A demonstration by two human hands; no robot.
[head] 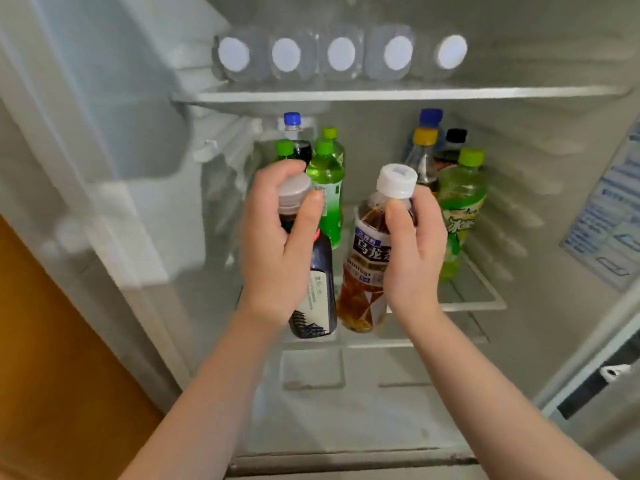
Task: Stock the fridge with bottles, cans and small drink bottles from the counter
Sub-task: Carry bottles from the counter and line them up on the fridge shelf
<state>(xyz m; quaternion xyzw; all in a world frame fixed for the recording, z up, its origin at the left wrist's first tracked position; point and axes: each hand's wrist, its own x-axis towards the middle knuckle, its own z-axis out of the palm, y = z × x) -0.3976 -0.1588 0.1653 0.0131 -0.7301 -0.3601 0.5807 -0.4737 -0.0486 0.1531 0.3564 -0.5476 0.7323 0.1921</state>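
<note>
Both grips are closed on bottles by the neck: the left hand [277, 237] wraps a dark tea bottle [313, 292], the right hand [412, 244] an amber oolong bottle [363, 268]. Each hangs upright, long axis vertical, side by side at the front of the fridge's middle shelf [485, 303]. Ahead, green bottles [327, 181] crowd the back left and more bottles the back right, so the open gap lies straight ahead between them, equally near either hand.

Both hands [280, 244] [412, 251] raised, fingers curled tight, seemingly gripping; forearms extended.
</note>
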